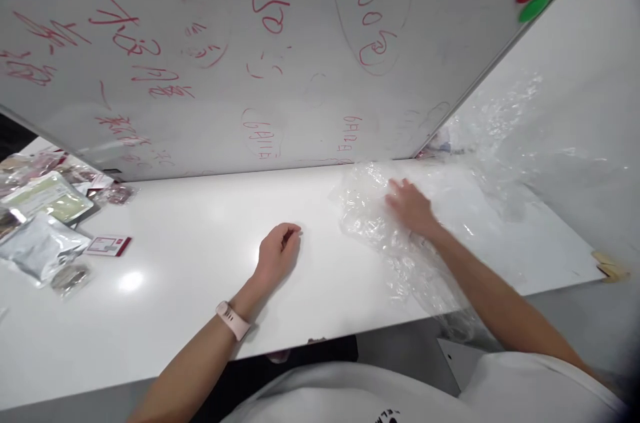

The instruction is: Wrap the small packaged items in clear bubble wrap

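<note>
Clear crinkled plastic film (pixel 367 209) lies across the right part of the white table (pixel 195 229) and hangs over its front edge. My right hand (pixel 411 206) is on or just above this film, fingers stretched out and slightly blurred. Whether it presses on the film I cannot tell. Left of the film, my left hand (pixel 278 253) rests on the bare tabletop with fingers curled together. Nothing shows in its grasp, though the inside of the curl is partly hidden. A pale pink band sits on the left wrist.
A whiteboard (pixel 300 76) with red writing stands along the table's back. Several packets, among them a silver pouch (pixel 43 246) and a green pouch (pixel 53 196), are piled at the left beside a red-and-white card (pixel 109 245). More clear film (pixel 500 123) bulges at the far right.
</note>
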`<state>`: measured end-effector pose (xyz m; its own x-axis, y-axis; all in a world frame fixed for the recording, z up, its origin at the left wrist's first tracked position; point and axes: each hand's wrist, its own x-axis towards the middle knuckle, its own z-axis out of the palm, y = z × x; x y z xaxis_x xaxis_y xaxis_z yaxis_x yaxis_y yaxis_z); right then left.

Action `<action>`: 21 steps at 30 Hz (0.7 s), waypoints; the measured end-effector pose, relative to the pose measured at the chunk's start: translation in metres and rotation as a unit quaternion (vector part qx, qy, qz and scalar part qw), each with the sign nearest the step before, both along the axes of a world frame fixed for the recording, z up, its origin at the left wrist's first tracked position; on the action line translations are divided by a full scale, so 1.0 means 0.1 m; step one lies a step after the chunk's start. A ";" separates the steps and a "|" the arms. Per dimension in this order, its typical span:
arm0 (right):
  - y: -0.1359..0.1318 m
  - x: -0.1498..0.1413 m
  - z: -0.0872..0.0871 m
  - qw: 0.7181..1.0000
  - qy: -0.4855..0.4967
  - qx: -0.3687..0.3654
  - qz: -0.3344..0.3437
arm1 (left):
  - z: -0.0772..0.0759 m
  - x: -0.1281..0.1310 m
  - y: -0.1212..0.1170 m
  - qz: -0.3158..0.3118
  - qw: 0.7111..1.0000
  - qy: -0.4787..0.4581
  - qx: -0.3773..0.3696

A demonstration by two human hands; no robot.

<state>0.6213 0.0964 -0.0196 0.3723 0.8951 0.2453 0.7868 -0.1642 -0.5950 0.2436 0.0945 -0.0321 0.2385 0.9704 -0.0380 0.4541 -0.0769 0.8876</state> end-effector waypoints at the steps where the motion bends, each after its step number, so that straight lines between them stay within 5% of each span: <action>1: -0.13 -0.23 -0.11 0.999 -0.027 -0.034 0.023 | 0.02 0.00 0.00 0.005 1.000 -0.011 -0.002; 5: -0.31 -1.03 -0.26 0.962 -0.180 -0.170 0.111 | 0.11 -0.05 0.00 0.069 0.995 -0.050 0.046; 9: -0.24 -1.71 -0.17 0.952 -0.182 -0.166 0.182 | 0.24 -0.12 -0.10 0.127 0.962 -0.014 0.240; 12: -0.23 -2.09 -0.10 0.943 -0.155 -0.153 0.249 | 0.35 -0.19 -0.26 0.107 0.932 0.036 0.344; 16: -0.42 -2.10 0.17 0.941 -0.084 -0.111 0.307 | 0.48 -0.50 -0.51 0.023 0.950 0.097 0.295; 21: -1.13 -1.71 0.51 0.979 -0.005 -0.035 0.202 | 0.49 -1.01 -0.91 0.081 0.987 0.032 0.132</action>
<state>0.4500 -0.0162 0.0312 -0.0183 0.9834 0.1803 0.8014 0.1223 -0.5856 0.1425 0.0035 0.0165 0.0857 0.9735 0.2121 0.5344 -0.2246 0.8148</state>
